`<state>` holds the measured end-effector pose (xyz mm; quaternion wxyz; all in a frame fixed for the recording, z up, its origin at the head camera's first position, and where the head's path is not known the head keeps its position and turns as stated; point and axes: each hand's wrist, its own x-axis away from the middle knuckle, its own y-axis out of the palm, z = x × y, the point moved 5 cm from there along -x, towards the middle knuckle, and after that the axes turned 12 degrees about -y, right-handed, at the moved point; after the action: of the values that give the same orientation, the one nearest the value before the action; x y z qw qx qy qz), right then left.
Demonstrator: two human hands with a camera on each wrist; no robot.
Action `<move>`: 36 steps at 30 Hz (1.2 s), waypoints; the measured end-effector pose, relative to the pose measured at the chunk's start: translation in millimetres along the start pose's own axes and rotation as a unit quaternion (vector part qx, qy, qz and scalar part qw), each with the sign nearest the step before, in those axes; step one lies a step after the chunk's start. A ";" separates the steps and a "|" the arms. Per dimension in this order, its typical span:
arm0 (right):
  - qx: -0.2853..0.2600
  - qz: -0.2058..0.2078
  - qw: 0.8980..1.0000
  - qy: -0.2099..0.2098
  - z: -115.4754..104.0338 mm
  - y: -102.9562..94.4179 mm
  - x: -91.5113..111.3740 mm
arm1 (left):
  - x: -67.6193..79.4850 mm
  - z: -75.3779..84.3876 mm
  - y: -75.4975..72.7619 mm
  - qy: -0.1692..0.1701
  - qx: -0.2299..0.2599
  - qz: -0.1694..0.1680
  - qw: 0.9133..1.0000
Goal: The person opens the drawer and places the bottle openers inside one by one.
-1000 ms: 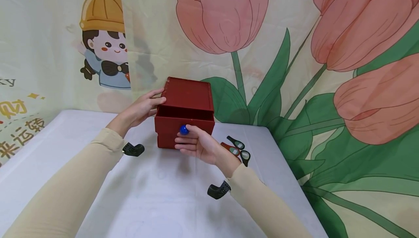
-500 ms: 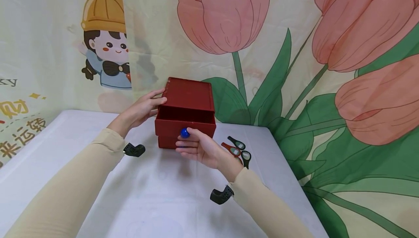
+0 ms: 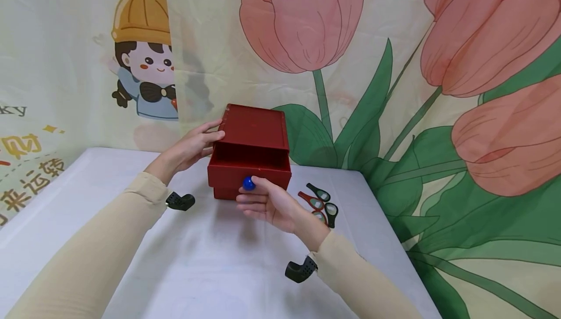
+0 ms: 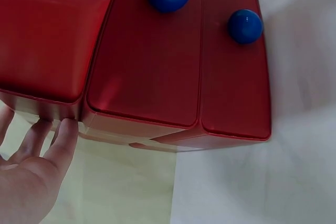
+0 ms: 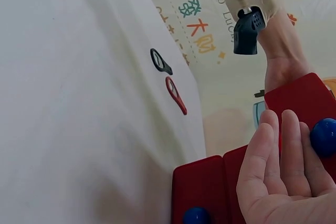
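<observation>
A small dark red drawer cabinet (image 3: 254, 126) stands on the white table, with its upper drawer (image 3: 223, 175) pulled partly out. My right hand (image 3: 280, 207) pinches the upper drawer's blue knob (image 3: 249, 183) between thumb and index finger, the other fingers extended below it. In the left wrist view, the lower drawer (image 4: 236, 87) sits in its slot and has its own blue knob (image 4: 245, 26). My left hand (image 3: 186, 149) rests against the cabinet's left side with fairly straight fingers (image 4: 63, 142). The part of the drawer's interior that shows is dark red.
To the cabinet's right lie several small black and red pieces (image 3: 316, 203) with short handles and oval heads. A printed cloth (image 3: 315, 114) with tulips hangs behind the table (image 3: 210, 270). Black wrist cameras (image 3: 301, 269) stick out from both sleeves.
The upper drawer has slid farther out toward me, with my right hand moving along on its knob. The drawer's opening shows wider. My left hand keeps its place on the cabinet.
</observation>
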<state>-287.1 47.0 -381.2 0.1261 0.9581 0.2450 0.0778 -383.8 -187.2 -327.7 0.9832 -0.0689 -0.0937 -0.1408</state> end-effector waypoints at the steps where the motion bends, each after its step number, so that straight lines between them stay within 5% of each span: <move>1: 0.000 -0.001 1.000 0.000 0.5 0.3 0.7 | -0.1 -0.6 -0.4 -0.001 -0.002 0.002 1.000; 36: 0.009 -0.021 1.000 -0.002 5.7 5.5 18.4 | 0.0 -2.2 0.1 -0.003 0.002 -0.004 1.000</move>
<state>-267.5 50.2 -383.5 0.1193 0.9540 0.2657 0.0709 -383.4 -187.4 -329.9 0.9824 -0.0667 -0.0977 -0.1444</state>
